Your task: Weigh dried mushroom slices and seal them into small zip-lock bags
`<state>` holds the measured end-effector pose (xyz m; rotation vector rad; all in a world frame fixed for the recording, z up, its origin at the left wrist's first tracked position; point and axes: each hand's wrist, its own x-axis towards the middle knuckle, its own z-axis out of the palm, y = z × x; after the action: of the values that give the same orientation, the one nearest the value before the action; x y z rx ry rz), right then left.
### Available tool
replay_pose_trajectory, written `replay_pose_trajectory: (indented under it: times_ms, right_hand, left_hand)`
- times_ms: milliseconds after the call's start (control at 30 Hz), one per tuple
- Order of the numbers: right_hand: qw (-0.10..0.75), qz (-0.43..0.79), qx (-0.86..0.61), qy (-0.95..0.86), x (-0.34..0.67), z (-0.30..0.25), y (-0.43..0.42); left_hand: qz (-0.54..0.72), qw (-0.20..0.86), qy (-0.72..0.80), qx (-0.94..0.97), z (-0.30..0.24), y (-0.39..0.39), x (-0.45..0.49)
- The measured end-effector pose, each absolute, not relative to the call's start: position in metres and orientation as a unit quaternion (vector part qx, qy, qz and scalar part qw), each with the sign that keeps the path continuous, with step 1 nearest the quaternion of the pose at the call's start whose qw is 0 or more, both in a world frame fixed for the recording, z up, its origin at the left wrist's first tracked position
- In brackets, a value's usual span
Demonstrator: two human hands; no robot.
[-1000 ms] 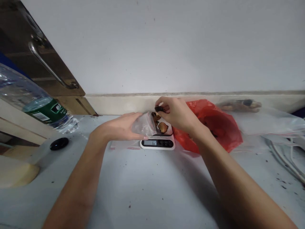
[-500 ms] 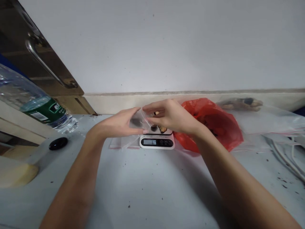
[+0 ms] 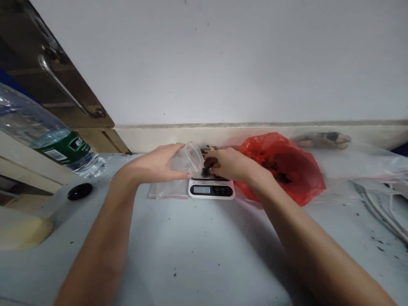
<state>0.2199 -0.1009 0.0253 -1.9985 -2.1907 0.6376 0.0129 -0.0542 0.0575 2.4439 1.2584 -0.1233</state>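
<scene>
Left hand [image 3: 159,165] grips a small clear zip bag [image 3: 186,160] by its upper side, fingers curled over the plastic, thumb below; the bag's mouth with its red seal strip faces right and stands open. The bag is held just above the left end of a small white digital kitchen scale [image 3: 211,190], whose display is lit; the digits are too small to read with certainty.

Right hand [image 3: 230,163] is over the scale platform, fingertips pinched on dark brown dried pieces [image 3: 208,164] right at the bag's mouth. Whether any pieces lie on the platform under the hand cannot be told.

A second flat clear zip bag [image 3: 164,190] lies on the grey counter [image 3: 197,255], touching the scale's left edge. A red plastic bag [image 3: 283,168], crumpled and open with dark contents, sits just right of the scale, behind the right wrist.

Further right: large clear plastic bags [image 3: 360,165] and white cables [image 3: 385,212]. Far left: a plastic water bottle with a green label [image 3: 47,136], close to the camera, and a black cap [image 3: 79,191] on the counter beside it. Dark crumbs are scattered over the counter
</scene>
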Motion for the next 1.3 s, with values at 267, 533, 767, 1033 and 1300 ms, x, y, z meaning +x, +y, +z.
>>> replay_pose_trajectory:
  times_ms: [267, 533, 767, 1033, 1300]
  right_hand:
    - [0.042, 0.159, -0.692, -0.703, 0.219, 0.025, -0.099]
    - [0.125, 0.243, -0.689, -0.671, 0.224, 0.028, -0.101]
    - [0.205, 0.284, -0.668, -0.656, 0.226, 0.029, -0.104]
    - [0.249, 0.235, -0.687, -0.641, 0.228, 0.031, -0.104]
    - [0.329, 0.267, -0.517, -0.744, 0.215, 0.036, -0.110]
  left_hand:
    - [-0.044, 0.203, 0.426, 0.880, 0.051, -0.052, 0.015]
    - [-0.060, 0.215, 0.421, 0.879, 0.042, -0.050, 0.018]
    - [-0.054, 0.224, 0.408, 0.884, 0.041, -0.055, 0.025]
    - [-0.066, 0.217, 0.436, 0.871, 0.044, -0.051, 0.019]
    - [-0.031, 0.250, 0.412, 0.876, 0.044, -0.051, 0.022]
